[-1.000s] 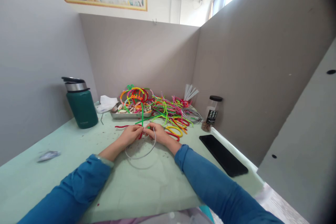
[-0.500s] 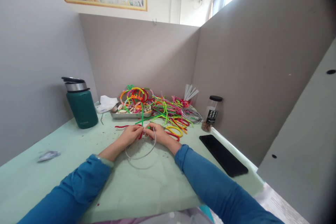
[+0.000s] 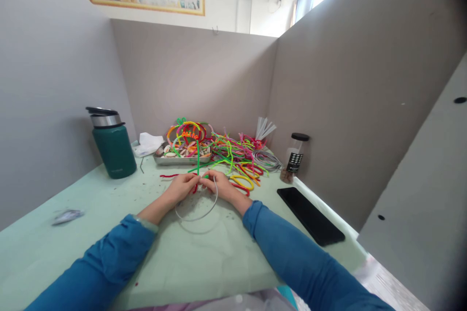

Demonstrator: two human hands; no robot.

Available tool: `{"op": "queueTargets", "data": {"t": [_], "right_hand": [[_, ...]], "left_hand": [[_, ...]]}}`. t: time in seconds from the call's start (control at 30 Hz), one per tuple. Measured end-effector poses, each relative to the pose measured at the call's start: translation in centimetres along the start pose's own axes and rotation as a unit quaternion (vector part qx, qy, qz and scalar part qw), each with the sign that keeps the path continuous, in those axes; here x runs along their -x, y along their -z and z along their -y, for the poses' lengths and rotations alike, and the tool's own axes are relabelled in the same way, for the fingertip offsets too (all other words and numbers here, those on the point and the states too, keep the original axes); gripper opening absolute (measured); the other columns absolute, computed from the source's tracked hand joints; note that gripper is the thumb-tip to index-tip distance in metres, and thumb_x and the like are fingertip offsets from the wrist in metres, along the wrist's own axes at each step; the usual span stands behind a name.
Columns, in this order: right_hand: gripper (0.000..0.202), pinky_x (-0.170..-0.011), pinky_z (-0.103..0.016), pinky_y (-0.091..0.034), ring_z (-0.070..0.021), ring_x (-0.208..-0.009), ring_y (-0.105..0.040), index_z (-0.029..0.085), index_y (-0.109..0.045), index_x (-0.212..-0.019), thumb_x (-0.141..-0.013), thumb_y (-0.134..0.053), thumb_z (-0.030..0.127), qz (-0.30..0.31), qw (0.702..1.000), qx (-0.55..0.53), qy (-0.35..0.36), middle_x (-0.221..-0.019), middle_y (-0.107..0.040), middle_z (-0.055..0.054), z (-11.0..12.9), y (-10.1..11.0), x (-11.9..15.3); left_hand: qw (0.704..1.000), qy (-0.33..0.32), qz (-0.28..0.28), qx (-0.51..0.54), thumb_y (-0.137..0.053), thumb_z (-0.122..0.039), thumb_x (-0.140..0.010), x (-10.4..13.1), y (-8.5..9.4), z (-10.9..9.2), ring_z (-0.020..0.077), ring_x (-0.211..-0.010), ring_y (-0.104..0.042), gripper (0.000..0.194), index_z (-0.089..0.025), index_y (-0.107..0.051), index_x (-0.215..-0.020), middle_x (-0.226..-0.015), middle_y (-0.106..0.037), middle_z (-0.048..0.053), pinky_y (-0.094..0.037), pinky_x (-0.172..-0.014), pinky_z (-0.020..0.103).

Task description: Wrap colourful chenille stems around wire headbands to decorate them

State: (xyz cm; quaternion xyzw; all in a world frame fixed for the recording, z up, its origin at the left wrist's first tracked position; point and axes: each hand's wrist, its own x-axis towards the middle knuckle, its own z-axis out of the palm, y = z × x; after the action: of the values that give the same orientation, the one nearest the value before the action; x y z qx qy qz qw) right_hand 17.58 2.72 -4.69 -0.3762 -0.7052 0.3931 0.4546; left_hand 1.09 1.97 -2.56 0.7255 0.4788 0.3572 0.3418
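Close together over the middle of the table, my two hands pinch with their fingertips nearly touching. A green pipe cleaner (image 3: 198, 156) stands up from the fingertips of my left hand (image 3: 183, 187). My right hand (image 3: 219, 185) is closed on a thin grey hoop (image 3: 216, 199), whose loop hangs below both hands. A bit of green shows at the right fingertips. By the left hand lies a red pipe cleaner (image 3: 168, 176), and a short red end pokes out under the fingers. Exactly how green piece and hoop join is hidden.
Behind the hands are a metal tray (image 3: 182, 160) of colourful pieces and a heap of pipe cleaners (image 3: 233, 148). Coiled grey wire (image 3: 268, 160), a clear jar (image 3: 295, 158) and a black phone (image 3: 310, 216) lie right. A green bottle (image 3: 115, 150) and white tissue (image 3: 149, 144) stand left.
The hanging loop of the hoop has shifted very slightly to the right. Both hands keep almost the same place and grip.
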Motion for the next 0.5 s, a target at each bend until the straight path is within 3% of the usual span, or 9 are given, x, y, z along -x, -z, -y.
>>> {"op": "queueTargets", "data": {"t": [0.17, 0.5], "right_hand": [[0.029, -0.045, -0.020, -0.040, -0.0081, -0.046, -0.049, 0.016, -0.057, -0.079, -0.075, -0.062, 0.045, -0.001, 1.000, -0.001, 0.010, -0.064, -0.059, 0.001, -0.41, 0.03, -0.14], [0.022, -0.044, -0.019, -0.039, -0.0079, -0.046, -0.048, 0.016, -0.055, -0.073, -0.073, -0.063, 0.036, -0.008, 1.000, -0.020, 0.000, -0.061, -0.057, 0.002, -0.42, -0.07, -0.22]], "left_hand": [[1.000, -0.002, 0.005, 0.019, -0.049, -0.050, -0.075, 0.09, 0.05, -0.10, 0.0060, -0.036, -0.031, 0.034, -0.019, -0.045, -0.062, -0.045, -0.039, -0.008, -0.021, -0.038, 0.021], [0.996, 0.014, 0.052, 0.067, -0.049, -0.054, -0.076, -0.14, -0.08, 0.77, 0.0044, -0.033, -0.031, 0.039, -0.018, -0.046, -0.063, -0.050, -0.044, -0.006, -0.021, -0.033, 0.020]]}}
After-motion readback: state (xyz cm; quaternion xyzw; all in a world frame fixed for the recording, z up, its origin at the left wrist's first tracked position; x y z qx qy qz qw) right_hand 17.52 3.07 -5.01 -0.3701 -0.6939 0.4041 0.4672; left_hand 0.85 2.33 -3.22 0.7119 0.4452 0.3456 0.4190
